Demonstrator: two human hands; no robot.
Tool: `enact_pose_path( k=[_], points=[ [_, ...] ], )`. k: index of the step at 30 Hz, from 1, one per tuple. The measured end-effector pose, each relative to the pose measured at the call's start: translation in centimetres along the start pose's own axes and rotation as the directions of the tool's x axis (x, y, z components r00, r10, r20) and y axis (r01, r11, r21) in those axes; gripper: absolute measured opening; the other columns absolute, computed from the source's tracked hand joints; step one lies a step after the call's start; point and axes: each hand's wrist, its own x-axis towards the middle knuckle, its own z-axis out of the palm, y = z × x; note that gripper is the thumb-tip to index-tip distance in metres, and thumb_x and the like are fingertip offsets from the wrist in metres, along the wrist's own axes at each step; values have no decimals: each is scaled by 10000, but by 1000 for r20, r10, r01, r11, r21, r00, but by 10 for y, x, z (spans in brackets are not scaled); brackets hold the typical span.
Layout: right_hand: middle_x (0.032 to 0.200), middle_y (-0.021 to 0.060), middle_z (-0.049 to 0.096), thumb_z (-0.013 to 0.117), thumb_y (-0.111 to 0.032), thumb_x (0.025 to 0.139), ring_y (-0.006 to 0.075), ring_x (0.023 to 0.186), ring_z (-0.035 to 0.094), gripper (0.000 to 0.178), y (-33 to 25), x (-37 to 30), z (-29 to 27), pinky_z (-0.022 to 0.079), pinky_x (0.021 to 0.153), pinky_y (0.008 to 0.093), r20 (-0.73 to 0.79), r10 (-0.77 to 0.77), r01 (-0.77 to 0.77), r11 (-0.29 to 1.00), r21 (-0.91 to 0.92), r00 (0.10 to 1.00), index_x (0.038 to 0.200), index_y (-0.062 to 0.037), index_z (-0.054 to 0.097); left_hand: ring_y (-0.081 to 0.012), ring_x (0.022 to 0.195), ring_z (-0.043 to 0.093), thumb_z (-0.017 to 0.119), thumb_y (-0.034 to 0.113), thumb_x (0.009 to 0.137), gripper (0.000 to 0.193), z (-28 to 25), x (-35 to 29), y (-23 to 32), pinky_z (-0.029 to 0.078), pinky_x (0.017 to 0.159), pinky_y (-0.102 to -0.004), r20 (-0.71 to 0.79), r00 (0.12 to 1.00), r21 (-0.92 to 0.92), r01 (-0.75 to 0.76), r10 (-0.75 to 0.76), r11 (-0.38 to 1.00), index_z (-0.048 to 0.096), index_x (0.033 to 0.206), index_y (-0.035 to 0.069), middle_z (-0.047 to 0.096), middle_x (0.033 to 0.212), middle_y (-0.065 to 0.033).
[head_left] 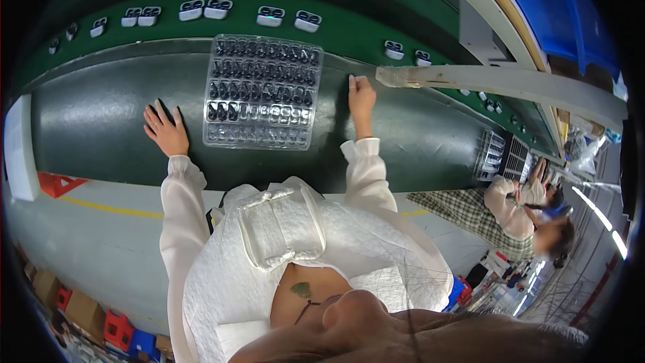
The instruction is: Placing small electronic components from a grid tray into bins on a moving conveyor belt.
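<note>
A clear tray (259, 137) of dark pieces (223, 110) reached the bench's (94, 107) far edge, between a worker's spread, empty left hand (166, 130) and a right hand (363, 99), fingers drawn together, whose hold could not be told. A sleeve (368, 175) catching the tray's near corner might have jolted pieces out of their open pockets (269, 115).

No readable text, labels, numbers or signs on anything in view.
</note>
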Motion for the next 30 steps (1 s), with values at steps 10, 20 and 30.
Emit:
enact_pose_path(
  k=[10, 20, 30],
  points=[
    [667, 155, 553, 490, -315, 929, 374, 614, 534, 335, -7, -11, 23, 413, 545, 440, -354, -24, 0, 998, -70, 935, 720, -60, 542, -307, 1342, 254, 387, 441, 939, 549, 11, 28, 11, 210, 1045, -527, 20, 1000, 55, 18, -19, 998, 341, 1383, 120, 304, 1440, -146],
    [806, 179, 616, 454, -338, 934, 383, 736, 592, 359, -4, 67, -23, 450, 647, 492, 176, 29, -48, 993, 108, 984, 828, -25, 596, -311, 1333, 267, 388, 440, 939, 542, 11, 23, 10, 214, 1040, -528, 14, 1000, 86, 21, -22, 996, 349, 1377, 122, 319, 1431, -146],
    [1182, 125, 567, 561, -344, 844, 318, 1129, 508, 344, 11, 188, -22, 458, 895, 417, 62, 409, -286, 730, -621, 910, 1085, -108, 621, -316, 1323, 288, 424, 445, 928, 543, 1, 21, 3, 232, 1038, -527, 23, 999, 152, 18, -22, 988, 375, 1364, 124, 328, 1425, -140]
  ],
)
